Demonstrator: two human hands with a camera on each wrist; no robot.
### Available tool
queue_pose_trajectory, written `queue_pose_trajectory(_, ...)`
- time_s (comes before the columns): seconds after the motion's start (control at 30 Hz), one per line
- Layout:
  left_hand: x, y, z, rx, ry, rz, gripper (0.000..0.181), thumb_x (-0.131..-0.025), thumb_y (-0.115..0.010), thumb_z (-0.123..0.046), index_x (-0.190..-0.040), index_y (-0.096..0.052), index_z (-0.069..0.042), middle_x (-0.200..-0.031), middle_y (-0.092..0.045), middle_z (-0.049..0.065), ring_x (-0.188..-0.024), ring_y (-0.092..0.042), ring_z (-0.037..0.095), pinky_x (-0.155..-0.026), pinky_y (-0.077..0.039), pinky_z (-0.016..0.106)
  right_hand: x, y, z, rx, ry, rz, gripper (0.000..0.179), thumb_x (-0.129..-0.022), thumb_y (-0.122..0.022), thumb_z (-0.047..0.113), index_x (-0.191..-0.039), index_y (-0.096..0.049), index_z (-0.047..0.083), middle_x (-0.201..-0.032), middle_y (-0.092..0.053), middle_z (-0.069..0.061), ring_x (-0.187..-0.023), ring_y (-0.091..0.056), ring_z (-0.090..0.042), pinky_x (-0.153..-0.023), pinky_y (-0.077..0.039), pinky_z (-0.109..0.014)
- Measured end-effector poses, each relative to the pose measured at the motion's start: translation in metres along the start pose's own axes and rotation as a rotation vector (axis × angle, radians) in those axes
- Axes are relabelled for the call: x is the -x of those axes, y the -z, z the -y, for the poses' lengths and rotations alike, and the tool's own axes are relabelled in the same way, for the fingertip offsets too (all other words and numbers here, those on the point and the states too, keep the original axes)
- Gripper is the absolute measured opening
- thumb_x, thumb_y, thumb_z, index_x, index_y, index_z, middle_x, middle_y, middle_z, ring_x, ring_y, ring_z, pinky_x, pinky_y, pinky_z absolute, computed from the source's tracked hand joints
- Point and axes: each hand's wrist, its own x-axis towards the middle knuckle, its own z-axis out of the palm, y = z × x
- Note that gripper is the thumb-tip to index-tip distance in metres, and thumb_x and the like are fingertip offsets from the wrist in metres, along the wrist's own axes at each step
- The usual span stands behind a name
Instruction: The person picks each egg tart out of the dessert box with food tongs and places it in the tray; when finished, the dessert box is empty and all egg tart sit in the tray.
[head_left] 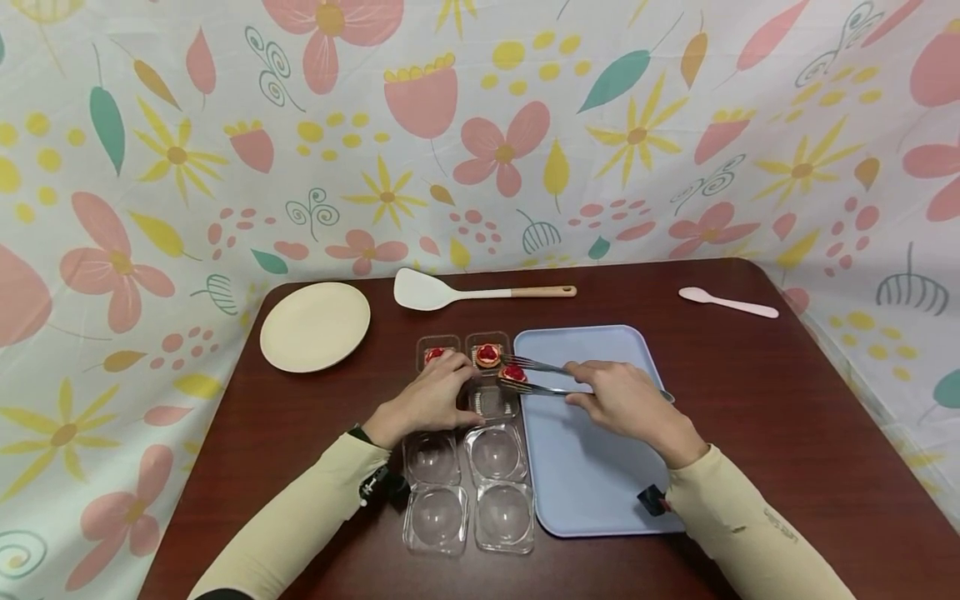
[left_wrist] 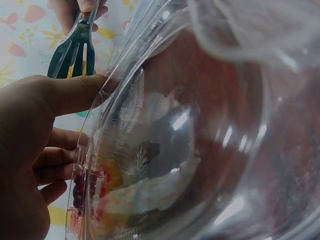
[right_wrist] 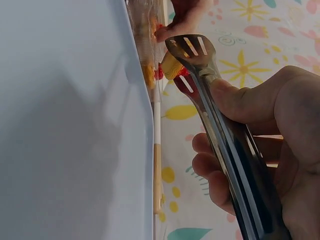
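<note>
My right hand [head_left: 628, 398] grips slotted metal tongs [right_wrist: 225, 155], whose two heads hold a small tart [head_left: 513, 372] with red topping. That tart hangs over the right edge of a clear plastic box [head_left: 495, 402], close to the front right compartment. In the back right compartment sits another tart [head_left: 488, 356]; a third tart [head_left: 433, 355] shows in the back left, partly behind my left hand [head_left: 429, 395]. Thumb and fingers of that hand hold the box across its front compartments; the left wrist view has the thumb on the clear rim. My hand hides the front left compartment.
The box's domed lid [head_left: 438, 514] lies folded towards me. Right of the box is a blue tray [head_left: 592, 492], partly under my right arm. Along the back lie a cream plate [head_left: 315, 327], a white spatula [head_left: 423, 290] with wooden handle, and a pink spoon [head_left: 727, 302].
</note>
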Motion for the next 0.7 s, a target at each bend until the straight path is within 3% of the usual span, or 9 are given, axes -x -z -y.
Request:
queue_pose_trajectory(0.17, 0.001, 0.0, -0.001, 0.017, -0.005, -0.01, 0.066, -0.07, -0.082, -0.051, -0.118, -0.066, -0.008, -0.117, -0.058, 0.003, -0.113, -0.048, 0.021, -0.101, -0.039, 0.041, 0.002, 0.0, -0.006, -0.009, -0.021, -0.011, 0.039, -0.082, -0.079, 0.024, -0.116, -0.07, 0.006, -0.107, -0.073, -0.01, -0.083, -0.07, -0.023, -0.066, -0.054, -0.042)
queue_pose_trajectory(0.37, 0.001, -0.001, -0.001, 0.024, -0.003, -0.011, 0.067, -0.07, -0.082, -0.051, -0.118, -0.066, -0.008, -0.116, -0.058, 0.003, -0.113, -0.048, 0.021, -0.101, -0.039, 0.041, 0.007, 0.001, -0.012, -0.007, -0.067, -0.013, 0.039, -0.08, -0.08, 0.023, -0.114, -0.071, 0.006, -0.105, -0.073, -0.01, -0.071, -0.062, -0.014, -0.057, -0.048, -0.033)
queue_pose_trajectory(0.7, 0.002, -0.001, 0.0, 0.04, -0.009, -0.024, 0.066, -0.07, -0.083, -0.049, -0.117, -0.066, -0.007, -0.116, -0.058, 0.004, -0.112, -0.048, 0.021, -0.1, -0.039, 0.042, 0.012, 0.005, -0.021, -0.026, -0.136, 0.026, 0.041, -0.08, -0.08, 0.024, -0.115, -0.07, 0.005, -0.106, -0.072, -0.012, -0.062, -0.054, -0.009, -0.051, -0.042, -0.028)
